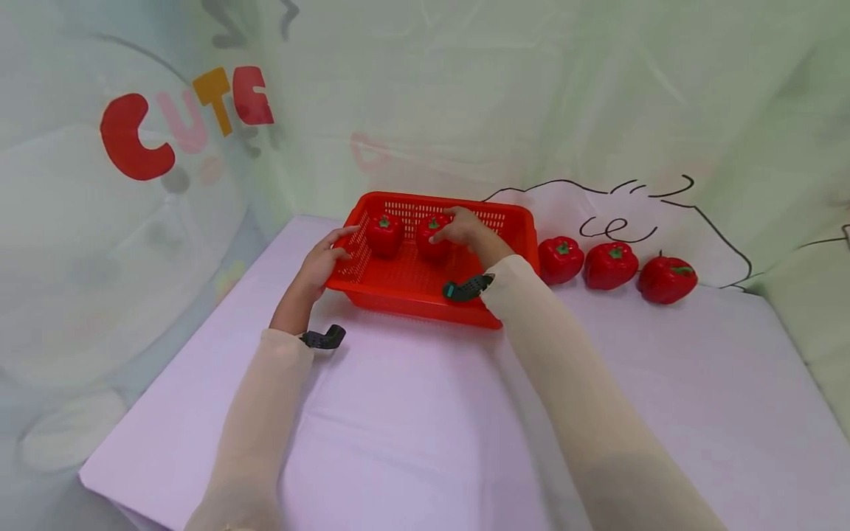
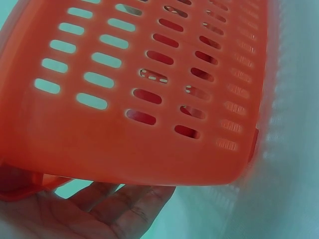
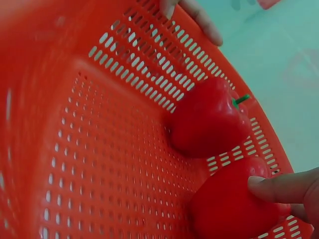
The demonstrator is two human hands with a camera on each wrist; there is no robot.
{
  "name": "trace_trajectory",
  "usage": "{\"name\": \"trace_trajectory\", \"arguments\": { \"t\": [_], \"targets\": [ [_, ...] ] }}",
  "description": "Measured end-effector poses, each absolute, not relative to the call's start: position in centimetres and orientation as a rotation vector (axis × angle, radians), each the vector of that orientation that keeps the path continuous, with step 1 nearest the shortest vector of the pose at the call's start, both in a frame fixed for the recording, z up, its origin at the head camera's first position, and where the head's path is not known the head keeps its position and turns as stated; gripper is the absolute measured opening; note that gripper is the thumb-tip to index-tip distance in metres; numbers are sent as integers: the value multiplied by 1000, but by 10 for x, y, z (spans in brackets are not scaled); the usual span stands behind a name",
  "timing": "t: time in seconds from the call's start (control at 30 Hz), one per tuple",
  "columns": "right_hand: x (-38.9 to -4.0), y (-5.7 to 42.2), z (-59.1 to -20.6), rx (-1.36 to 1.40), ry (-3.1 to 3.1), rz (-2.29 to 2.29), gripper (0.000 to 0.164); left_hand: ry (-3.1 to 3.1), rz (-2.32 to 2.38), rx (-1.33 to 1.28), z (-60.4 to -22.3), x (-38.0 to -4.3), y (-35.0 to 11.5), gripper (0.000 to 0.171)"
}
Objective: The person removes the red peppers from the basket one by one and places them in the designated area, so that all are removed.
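Observation:
A red perforated plastic basket point(image 1: 398, 302) stands near the back of the table, with two red bell peppers inside along its far wall. My left hand point(image 1: 322, 262) grips the basket's left rim, thumb over the inside; the left wrist view shows its fingers point(image 2: 134, 209) under the rim. In the basket, my right hand point(image 1: 467, 227) holds the right-hand bell pepper point(image 1: 432, 240) between thumb and fingers. The right wrist view shows the thumb pressed on that pepper point(image 3: 234, 204). Beside it, the other bell pepper point(image 1: 384, 236) stands upright with its green stem up.
Right of the basket, three more red bell peppers stand in a row: one close to the basket point(image 1: 561, 259), a middle one point(image 1: 611, 265) and a right one point(image 1: 667, 279). A pale printed curtain point(image 1: 425, 96) hangs behind the lilac-white table point(image 1: 398, 413).

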State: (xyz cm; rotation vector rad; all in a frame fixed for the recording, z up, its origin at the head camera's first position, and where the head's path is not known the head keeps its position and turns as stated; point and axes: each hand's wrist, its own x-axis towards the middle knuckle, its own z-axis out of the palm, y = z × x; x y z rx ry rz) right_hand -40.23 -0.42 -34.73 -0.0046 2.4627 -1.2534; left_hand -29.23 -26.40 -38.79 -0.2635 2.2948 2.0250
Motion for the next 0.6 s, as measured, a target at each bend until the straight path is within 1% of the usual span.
{"name": "trace_trajectory", "arguments": {
  "t": [0.27,0.6],
  "targets": [
    [-401,1,-345,15,2477,-1234,84,2289,2033,-246,-387,-293,-261,53],
    [-390,6,-333,-80,2463,-1269,80,2289,2035,-262,-385,-290,-263,54]
  ]
}}
